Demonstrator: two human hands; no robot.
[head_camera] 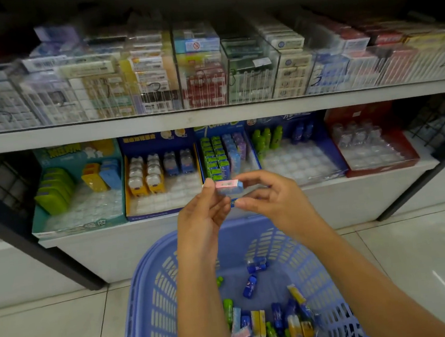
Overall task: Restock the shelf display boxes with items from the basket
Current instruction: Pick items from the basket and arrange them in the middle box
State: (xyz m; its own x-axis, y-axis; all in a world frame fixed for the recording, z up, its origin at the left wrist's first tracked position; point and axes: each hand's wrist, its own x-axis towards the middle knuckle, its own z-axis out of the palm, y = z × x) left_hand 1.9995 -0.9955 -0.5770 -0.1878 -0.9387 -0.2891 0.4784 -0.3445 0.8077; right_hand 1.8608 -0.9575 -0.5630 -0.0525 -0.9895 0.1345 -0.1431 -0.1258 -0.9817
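Both hands pinch one small pink-and-blue pack point(229, 185): the left hand point(201, 219) has its fingers on the left end, the right hand point(276, 198) on the right. The pack is above the blue basket point(152, 297), just in front of the display boxes point(156, 144). Its print is too blurred to read. The clear bins point(318, 77) above carry handwritten digits such as "3".

5 display boxes point(80, 228), 1 basket point(145, 284), 1 pink-blue pkt point(229, 185), 2 hands: L hand point(201, 219), R hand point(276, 198).
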